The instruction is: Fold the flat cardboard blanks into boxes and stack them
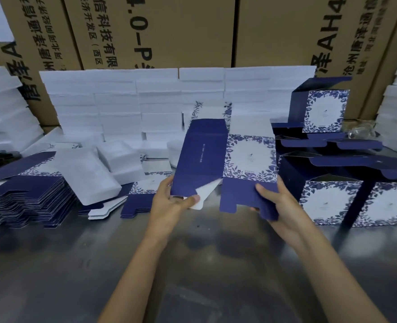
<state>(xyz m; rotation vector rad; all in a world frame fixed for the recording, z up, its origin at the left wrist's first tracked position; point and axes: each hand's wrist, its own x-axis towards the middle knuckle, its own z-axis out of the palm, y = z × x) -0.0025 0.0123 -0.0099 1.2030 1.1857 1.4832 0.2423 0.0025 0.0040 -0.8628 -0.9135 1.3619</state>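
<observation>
We hold one cardboard blank (pixel 227 157) upright above counter (pixel 192 264), frame centre. Our left hand (pixel 169 202) pinches white bottom flap (pixel 204 194) at 7 o'clock of blank. Our right hand (pixel 274 203) grips navy bottom flap (pixel 244 197) at 5 o'clock, thumb on top. Flat blank stack (pixel 29 197) at 9 o'clock. Folded boxes (pixel 344 190) piled at 3 o'clock. White foam blocks (pixel 146 101) at 12 o'clock, brown cartons (pixel 192 31) behind.

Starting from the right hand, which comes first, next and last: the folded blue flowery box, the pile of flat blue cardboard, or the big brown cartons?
From the right hand, in the head view:
1. Folded blue flowery cardboard box, just to its right on the table.
2. Pile of flat blue cardboard blanks, far across on the left.
3. Big brown corrugated cartons, standing at the very back.
</observation>
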